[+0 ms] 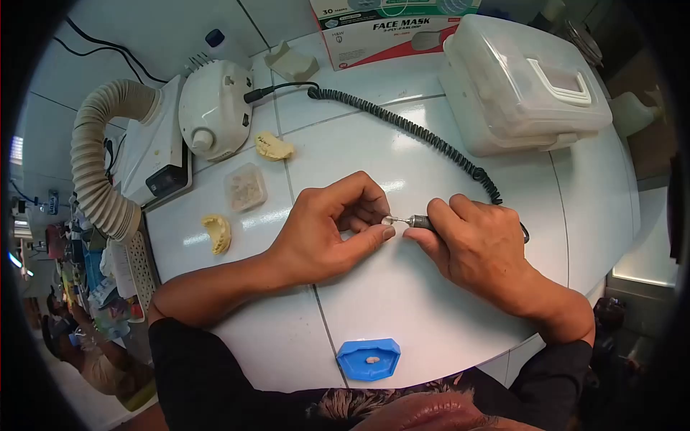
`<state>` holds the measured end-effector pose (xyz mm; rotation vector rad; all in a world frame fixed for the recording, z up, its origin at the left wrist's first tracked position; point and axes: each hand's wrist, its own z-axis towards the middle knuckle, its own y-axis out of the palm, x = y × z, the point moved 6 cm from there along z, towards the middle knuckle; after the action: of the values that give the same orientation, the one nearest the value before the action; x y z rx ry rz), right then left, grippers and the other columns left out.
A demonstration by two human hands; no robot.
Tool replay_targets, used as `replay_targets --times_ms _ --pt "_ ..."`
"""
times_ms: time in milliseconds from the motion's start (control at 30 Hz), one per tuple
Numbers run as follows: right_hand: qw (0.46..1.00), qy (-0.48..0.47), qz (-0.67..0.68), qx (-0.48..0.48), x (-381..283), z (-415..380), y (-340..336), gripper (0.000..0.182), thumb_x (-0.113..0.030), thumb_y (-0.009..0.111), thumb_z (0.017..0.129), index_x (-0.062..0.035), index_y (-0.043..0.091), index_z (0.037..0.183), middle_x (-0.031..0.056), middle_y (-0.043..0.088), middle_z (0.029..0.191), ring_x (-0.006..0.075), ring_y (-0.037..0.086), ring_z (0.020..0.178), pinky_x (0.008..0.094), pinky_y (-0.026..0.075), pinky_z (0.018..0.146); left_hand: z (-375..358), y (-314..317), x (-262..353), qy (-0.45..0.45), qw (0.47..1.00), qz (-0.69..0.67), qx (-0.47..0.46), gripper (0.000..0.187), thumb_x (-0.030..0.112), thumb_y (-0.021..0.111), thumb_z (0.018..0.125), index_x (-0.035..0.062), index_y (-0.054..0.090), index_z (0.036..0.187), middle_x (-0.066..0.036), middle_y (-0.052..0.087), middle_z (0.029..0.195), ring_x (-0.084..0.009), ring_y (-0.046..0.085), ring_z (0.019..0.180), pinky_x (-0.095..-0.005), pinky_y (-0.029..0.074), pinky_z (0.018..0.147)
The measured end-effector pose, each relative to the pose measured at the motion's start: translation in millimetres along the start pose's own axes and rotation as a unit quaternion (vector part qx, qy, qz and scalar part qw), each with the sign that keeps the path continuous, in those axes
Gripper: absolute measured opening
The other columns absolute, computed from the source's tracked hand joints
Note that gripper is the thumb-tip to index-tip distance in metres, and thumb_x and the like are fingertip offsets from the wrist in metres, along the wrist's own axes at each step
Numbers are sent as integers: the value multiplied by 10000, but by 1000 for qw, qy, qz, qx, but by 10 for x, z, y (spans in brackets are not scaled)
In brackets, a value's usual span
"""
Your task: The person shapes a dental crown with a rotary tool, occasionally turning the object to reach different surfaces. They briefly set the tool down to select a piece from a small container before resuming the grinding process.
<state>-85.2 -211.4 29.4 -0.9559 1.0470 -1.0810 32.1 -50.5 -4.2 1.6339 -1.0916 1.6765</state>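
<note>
In the middle of the head view, my right hand [478, 241] is wrapped round a dental handpiece [420, 222], its thin bur pointing left. My left hand [334, 226] pinches a small whitish piece, like a dental crown [388, 220], between thumb and fingertips. The bur's tip is right at this piece, which the fingers partly cover. A black coiled cord [402, 120] runs from behind my right hand to the white control unit [215, 108]. Near my body, a blue tray [346, 363] holds a small tooth-coloured piece [372, 360].
Yellow dental casts [217, 233] and a clear small box [246, 187] lie left of my hands. A ribbed suction hose [90, 161] curves at the far left. At the back stand a face mask box [388, 36] and a translucent carry case [525, 86]. Another person [100, 352] is at lower left.
</note>
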Motion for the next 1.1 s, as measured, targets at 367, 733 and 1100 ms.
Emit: replay_targets --times_ms 367,733,1100 --pt "1000 3 1 -10 8 1 5 451 -473 784 1008 -91 620 832 59 578 651 227 628 498 381 490 448 5 -2 -14 8 1000 11 2 214 86 821 962 15 669 1094 -58 760 981 -132 750 890 -275 596 774" --pt "1000 -1 12 -17 15 8 -5 452 -477 780 1010 -90 625 836 58 587 644 225 638 500 380 488 444 -2 -2 46 -24 999 9 -36 187 16 791 1011 -13 661 1142 -87 759 1102 -106 733 995 -256 622 883" --pt "1000 -3 15 -19 21 5 -12 452 -478 791 1001 -92 623 834 51 583 643 222 634 499 377 481 443 -6 0 15 -24 998 -35 -39 178 25 781 1033 -11 646 1144 -106 760 1115 -113 748 1027 -248 618 902"
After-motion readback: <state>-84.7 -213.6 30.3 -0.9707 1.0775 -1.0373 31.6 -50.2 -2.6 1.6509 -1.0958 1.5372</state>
